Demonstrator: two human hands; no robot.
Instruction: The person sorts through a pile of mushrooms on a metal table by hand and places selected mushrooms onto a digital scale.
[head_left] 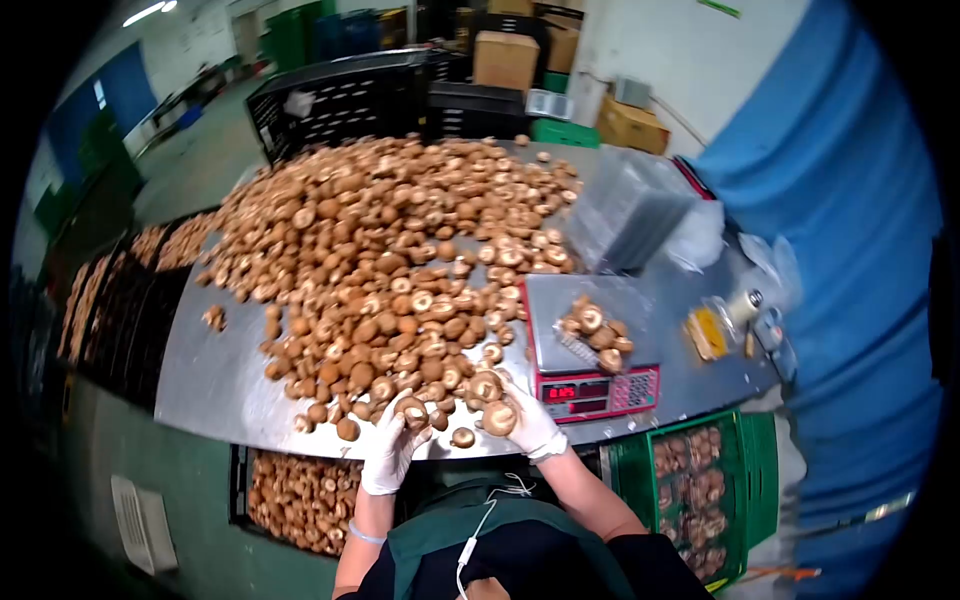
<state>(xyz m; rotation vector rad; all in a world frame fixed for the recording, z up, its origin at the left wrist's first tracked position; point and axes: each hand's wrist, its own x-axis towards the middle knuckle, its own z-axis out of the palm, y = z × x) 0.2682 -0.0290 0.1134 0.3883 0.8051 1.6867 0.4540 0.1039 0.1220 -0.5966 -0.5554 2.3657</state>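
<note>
Brown shiitake mushrooms [380,230] lie in a large heap on the metal table. My left hand [388,452], in a white glove, is closed around a mushroom [411,410] at the near edge of the heap. White-gloved too, my right hand [532,425] has its fingers curled round a mushroom with its pale underside up [499,418]. Another mushroom [485,387] touches its fingertips; whether it is gripped I cannot tell. Right of the hands, a digital scale [598,392] with a red frame and lit display carries a clear tray of mushrooms [594,330].
Stacked clear trays [630,212] stand behind the scale. A green crate [742,500] with packed mushroom trays sits below the table at right, a black crate of loose mushrooms [300,500] below at left. Black crates [345,100] border the far side; a blue curtain [850,250] hangs at right.
</note>
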